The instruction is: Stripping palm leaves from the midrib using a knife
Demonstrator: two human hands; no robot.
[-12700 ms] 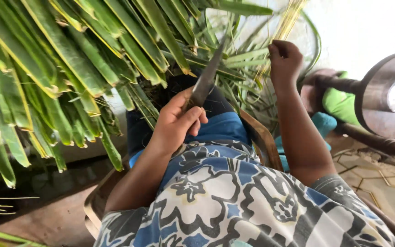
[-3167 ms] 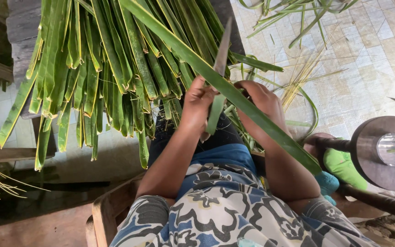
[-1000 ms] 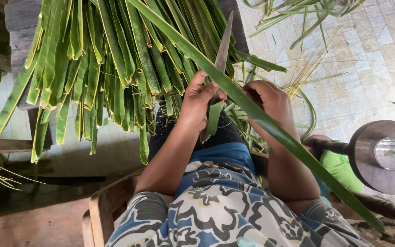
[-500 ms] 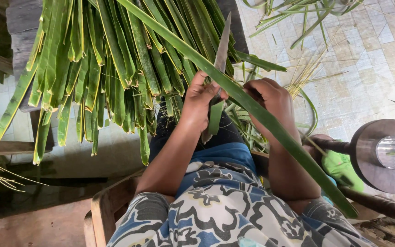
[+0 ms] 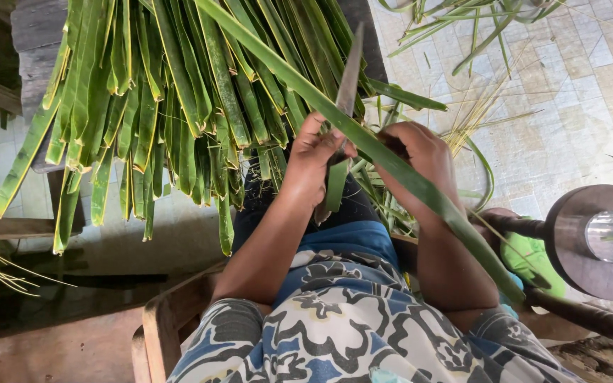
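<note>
My left hand [image 5: 311, 164] grips a long knife [image 5: 349, 76] whose blade points up and away from me. Its edge lies against a long green palm leaf [image 5: 420, 191] that runs diagonally from upper left down past my right arm. My right hand [image 5: 420, 157] is closed around that same leaf just right of the blade. A short green strip hangs down below my left hand. Both hands are over my lap.
A thick bundle of green palm leaves [image 5: 172, 99] hangs over a wooden bench at the upper left. Thin leaf ribs and scraps [image 5: 477, 106] litter the tiled floor. A round wooden piece with a clear tube [image 5: 597, 241] stands at right, near green cloth [image 5: 530, 259].
The long leaf has slid upward through my right hand, so its lower tip ends higher beside my right arm. The knife stays against it in my left hand.
</note>
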